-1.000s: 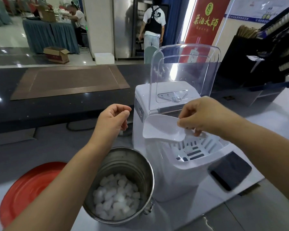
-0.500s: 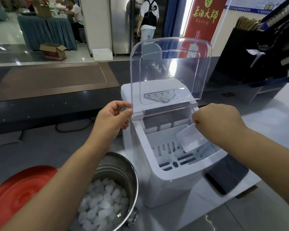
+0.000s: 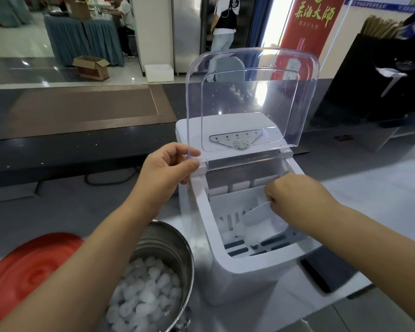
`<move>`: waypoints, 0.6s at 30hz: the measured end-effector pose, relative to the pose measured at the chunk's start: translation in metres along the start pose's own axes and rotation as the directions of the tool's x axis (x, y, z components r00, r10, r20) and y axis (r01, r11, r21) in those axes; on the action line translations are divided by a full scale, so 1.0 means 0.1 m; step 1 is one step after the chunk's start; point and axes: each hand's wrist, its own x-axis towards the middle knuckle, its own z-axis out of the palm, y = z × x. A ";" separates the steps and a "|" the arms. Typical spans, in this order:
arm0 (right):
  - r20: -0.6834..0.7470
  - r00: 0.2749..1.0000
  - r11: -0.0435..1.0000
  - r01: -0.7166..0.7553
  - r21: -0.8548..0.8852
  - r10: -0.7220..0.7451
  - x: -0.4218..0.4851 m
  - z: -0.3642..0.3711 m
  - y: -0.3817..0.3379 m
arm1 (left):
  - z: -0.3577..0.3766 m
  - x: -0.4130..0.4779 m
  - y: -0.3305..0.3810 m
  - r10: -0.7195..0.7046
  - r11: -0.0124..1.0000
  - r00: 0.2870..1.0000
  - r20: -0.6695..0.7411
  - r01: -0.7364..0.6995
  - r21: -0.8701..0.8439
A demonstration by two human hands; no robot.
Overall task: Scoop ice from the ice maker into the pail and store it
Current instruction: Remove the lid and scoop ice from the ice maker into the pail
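A white ice maker (image 3: 244, 279) stands on the counter with its clear lid (image 3: 249, 97) raised upright. My left hand (image 3: 168, 166) pinches the lid's lower left corner by the hinge. My right hand (image 3: 295, 195) grips a white scoop (image 3: 261, 219) that is lowered into the white slotted ice basket (image 3: 228, 202), with some ice under the scoop's mouth. A steel pail (image 3: 173, 243) holding a heap of ice cubes (image 3: 146, 293) stands just left of the machine, below my left forearm.
A red round lid (image 3: 22, 274) lies at the left of the pail. A black flat object (image 3: 321, 276) lies right of the machine's base. A dark counter ledge (image 3: 70, 130) runs behind, and a black rack (image 3: 379, 75) stands at the back right.
My right hand has carried the scoop from above the pail side down into the ice basket. My left hand has closed in on the lid's left corner.
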 end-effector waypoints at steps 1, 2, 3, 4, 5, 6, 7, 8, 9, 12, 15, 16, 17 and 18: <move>-0.002 1.000 0.999 0.013 0.032 -0.013 0.01 0.02 -0.02 | -0.01 0.00 0.00 -0.001 1.000 1.000 0.007 0.001 0.004; 0.004 1.000 0.998 0.019 0.056 -0.019 0.02 0.04 -0.03 | -0.01 0.01 -0.01 -0.002 1.000 1.000 0.014 0.002 0.006; 0.008 1.000 0.997 0.022 0.077 -0.022 0.02 0.05 -0.04 | -0.01 0.01 -0.01 -0.005 1.000 1.000 0.020 0.004 0.006; 0.009 1.000 0.995 0.022 0.093 -0.023 0.04 0.06 -0.04 | -0.01 0.01 -0.01 -0.008 1.000 1.000 0.022 0.008 0.007; 0.004 1.000 0.993 0.022 0.112 -0.023 0.05 0.07 -0.03 | -0.01 0.02 -0.01 -0.013 1.000 1.000 0.022 0.012 0.009; 0.004 1.000 0.992 0.021 0.123 -0.021 0.06 0.07 -0.02 | -0.01 0.02 -0.01 -0.017 1.000 1.000 0.021 0.017 0.010; 0.000 1.000 0.992 0.024 0.128 -0.024 0.06 0.06 -0.01 | -0.01 0.03 -0.01 -0.019 1.000 1.000 0.020 0.019 0.011; -0.005 1.000 0.991 0.030 0.128 -0.030 0.05 0.06 0.00 | -0.01 0.03 -0.01 -0.020 1.000 1.000 0.018 0.020 0.014; -0.017 0.999 0.991 0.042 0.131 -0.040 0.05 0.05 0.01 | 0.00 0.03 0.00 -0.021 1.000 1.000 0.016 0.021 0.018; -0.052 0.996 0.986 0.085 0.140 -0.079 0.02 0.04 0.02 | 0.00 0.03 0.01 -0.025 0.999 1.000 0.016 0.025 0.020; -0.087 0.991 0.984 0.109 0.138 -0.097 0.02 0.04 -0.01 | 0.01 0.03 0.02 -0.032 0.999 0.999 0.020 0.032 0.016; -0.089 0.991 0.984 0.111 0.141 -0.099 0.03 0.04 -0.01 | 0.01 0.03 0.02 -0.034 0.999 0.999 0.024 0.034 0.017; -0.090 0.990 0.982 0.118 0.151 -0.105 0.05 0.04 -0.03 | 0.01 0.03 0.03 -0.037 0.999 0.999 0.025 0.036 0.019; -0.085 0.990 0.978 0.126 0.165 -0.113 0.06 0.05 -0.04 | 0.01 0.03 0.04 -0.040 0.999 0.999 0.025 0.040 0.018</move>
